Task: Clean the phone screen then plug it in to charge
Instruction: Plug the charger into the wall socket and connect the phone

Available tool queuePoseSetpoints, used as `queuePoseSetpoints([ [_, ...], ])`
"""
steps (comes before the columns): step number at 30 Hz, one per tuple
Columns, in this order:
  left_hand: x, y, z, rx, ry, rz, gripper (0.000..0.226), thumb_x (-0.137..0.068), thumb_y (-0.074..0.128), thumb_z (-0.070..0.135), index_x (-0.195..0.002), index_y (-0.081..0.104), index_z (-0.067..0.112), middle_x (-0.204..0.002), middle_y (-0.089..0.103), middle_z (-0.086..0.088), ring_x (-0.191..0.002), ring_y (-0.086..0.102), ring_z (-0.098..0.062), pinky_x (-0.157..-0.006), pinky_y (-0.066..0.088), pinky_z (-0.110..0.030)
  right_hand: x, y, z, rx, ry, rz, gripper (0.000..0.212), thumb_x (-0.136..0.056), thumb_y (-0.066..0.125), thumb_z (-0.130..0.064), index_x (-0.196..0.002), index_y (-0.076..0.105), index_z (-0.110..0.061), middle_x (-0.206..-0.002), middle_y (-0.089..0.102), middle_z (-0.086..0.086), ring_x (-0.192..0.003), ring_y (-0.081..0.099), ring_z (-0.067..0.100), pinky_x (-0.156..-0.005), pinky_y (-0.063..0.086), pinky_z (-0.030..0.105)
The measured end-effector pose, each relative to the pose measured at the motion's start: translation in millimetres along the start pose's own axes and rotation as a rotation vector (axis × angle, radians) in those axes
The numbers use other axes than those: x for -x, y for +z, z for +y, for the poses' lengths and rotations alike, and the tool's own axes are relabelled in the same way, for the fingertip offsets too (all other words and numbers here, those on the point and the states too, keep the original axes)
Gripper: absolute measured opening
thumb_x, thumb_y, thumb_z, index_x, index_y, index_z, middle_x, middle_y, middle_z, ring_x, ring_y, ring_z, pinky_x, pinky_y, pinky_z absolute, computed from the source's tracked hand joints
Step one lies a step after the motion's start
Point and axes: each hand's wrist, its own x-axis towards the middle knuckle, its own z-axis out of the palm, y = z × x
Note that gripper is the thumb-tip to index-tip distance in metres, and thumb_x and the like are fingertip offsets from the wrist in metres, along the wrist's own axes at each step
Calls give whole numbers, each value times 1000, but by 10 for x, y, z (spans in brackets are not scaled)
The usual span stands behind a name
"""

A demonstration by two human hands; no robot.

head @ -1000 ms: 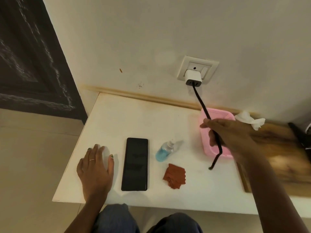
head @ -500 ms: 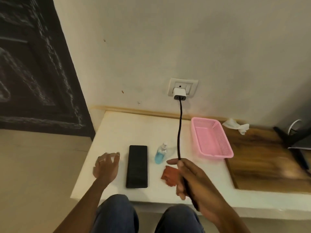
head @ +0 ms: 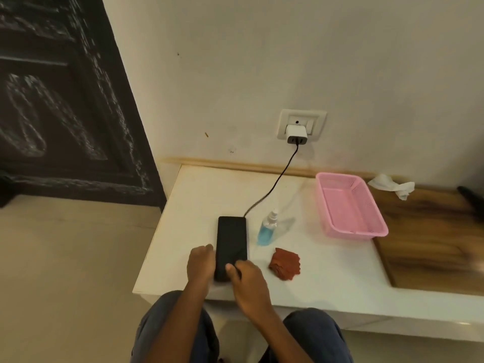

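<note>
Surface: white table (head: 327,279) set against a pale wall (head: 262,61); a wooden strip runs along the joint between them. To the right the white top meets a brown wood-grain panel (head: 432,244). Dark carved door (head: 60,95) to the left, beige floor (head: 65,271) below it.

Wall: socket plate (head: 301,124) with white charger (head: 296,134) plugged in. Black cable (head: 277,179) drops from the charger, crosses the table and reaches the far right corner of the phone (head: 231,242); whether it is seated in a port cannot be told.

On the table: phone lies flat, screen up and dark, long axis pointing away from the person, near the left front corner. Just right of it a blue spray bottle (head: 267,230), tilted. Nearer the front edge, a crumpled rust-red cloth (head: 285,263), apart from both. Pink basket (head: 351,205) further right, at the white/wood boundary. White crumpled tissue (head: 391,185) behind it by the wall.

Open room: bare white top left of and behind the phone; front edge close to the phone's near end.

Hands: left hand (head: 200,265) against the phone's left long edge, fingers curled inward. Right hand (head: 248,281) over the near right corner, thumb on the screen, other fingers bent beneath; what they hold, if anything, cannot be told. Both forearms reach in from the lower frame over knees in blue trousers.
</note>
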Motion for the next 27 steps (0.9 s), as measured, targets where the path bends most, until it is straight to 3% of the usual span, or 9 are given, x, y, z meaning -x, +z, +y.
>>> queuePoseSetpoints([
  [3,-37,6,9,9,-20,-44,32,-97,40,16,-66,43,20,-75,46,-3,-73,47,-20,-81,43,-41,-141,34,122,51,48,176,27,-97,44,-34,-90,58,-13,-99,54,2,-93,50,17,-80,42,28],
  [5,-75,24,22,50,-71,-59,29,-97,41,15,-68,46,13,-75,48,-6,-78,48,-23,-75,42,-38,-246,2,153,-6,101,220,26,-97,45,-31,-97,59,-10,-105,52,3,-98,50,18,-84,43,31],
  [9,-107,71,44,137,-213,-147,21,-97,41,18,-83,55,9,-84,56,-10,-74,53,-21,-58,42,-30,-343,-25,170,-246,100,86,29,-98,44,-21,-81,56,-2,-84,61,11,-81,57,23,-76,45,37],
  [11,-134,94,19,125,-193,-149,22,-98,39,18,-88,55,7,-88,55,-15,-74,52,-22,-64,43,-31,-342,-36,176,-320,92,55,30,-98,43,-22,-79,56,-2,-76,58,5,-74,55,18,-71,43,33],
  [14,-164,134,11,186,-123,-86,26,-100,35,20,-92,58,12,-96,60,-13,-86,57,-27,-73,48,-35,-330,-60,194,-404,114,49,27,-99,40,-29,-76,51,-20,-75,55,-5,-73,53,10,-66,41,22],
  [17,-181,157,14,297,-144,-55,28,-102,33,26,-103,58,13,-105,62,-14,-96,59,-30,-75,52,-36,-311,-70,169,-450,103,49,27,-99,39,-33,-76,49,-25,-73,53,-6,-71,51,6,-67,42,22],
  [21,-144,132,69,547,-363,-247,42,-100,29,44,-109,58,15,-97,66,-12,-87,61,-29,-64,48,-36,-296,-122,100,-525,103,111,27,-99,39,-32,-75,49,-24,-76,56,0,-76,55,13,-72,47,29],
  [24,-139,112,96,644,-449,-412,55,-96,27,55,-106,61,13,-91,70,-16,-88,62,-33,-70,47,-46,-295,-171,81,-621,122,145,27,-98,41,-28,-76,52,-18,-91,61,17,-88,58,26,-81,51,39],
  [27,-152,81,135,734,-451,-549,66,-94,24,62,-117,60,12,-97,73,-21,-96,62,-38,-80,46,-56,-286,-211,46,-670,118,147,28,-97,44,-30,-76,55,-16,-81,62,8,-79,58,21,-71,52,24],
])
